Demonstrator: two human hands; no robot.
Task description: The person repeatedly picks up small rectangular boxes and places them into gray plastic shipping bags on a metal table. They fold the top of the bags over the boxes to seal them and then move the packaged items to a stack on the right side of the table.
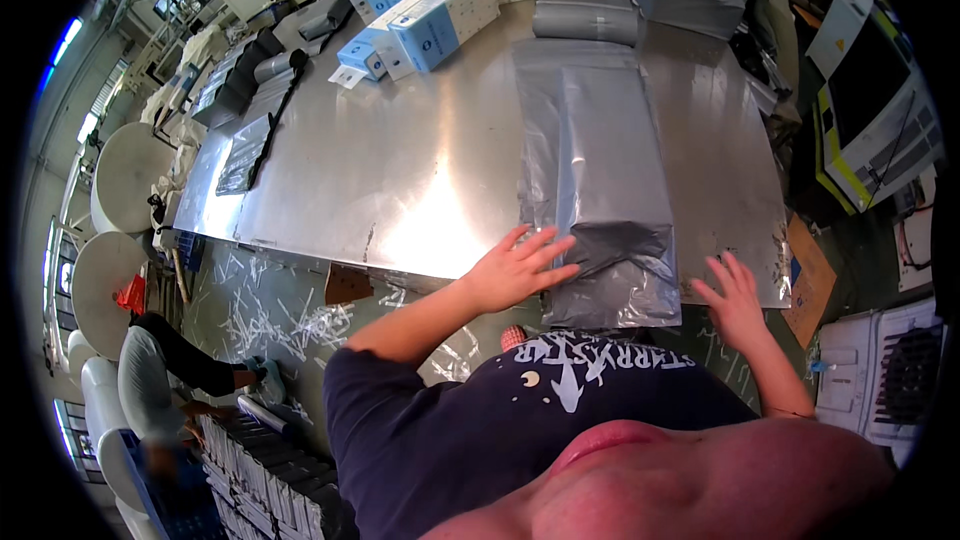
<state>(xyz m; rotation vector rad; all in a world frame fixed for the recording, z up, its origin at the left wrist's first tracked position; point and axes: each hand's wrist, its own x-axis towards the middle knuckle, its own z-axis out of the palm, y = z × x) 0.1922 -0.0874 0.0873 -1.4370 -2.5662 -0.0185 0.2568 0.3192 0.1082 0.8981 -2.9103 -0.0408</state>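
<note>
Bag of shiny grey plastic [612,155] lies on the silver metal table [400,145] between bare left hand [508,270] and right hand [736,302], fingers spread. Placing it seems underway; next needs gripping its end.

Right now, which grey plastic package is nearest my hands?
The long grey package between your left hand and right hand; the other grey packages lie farther away.

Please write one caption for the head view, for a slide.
Left hand and right hand flank a grey plastic bag on a metal table.
</note>
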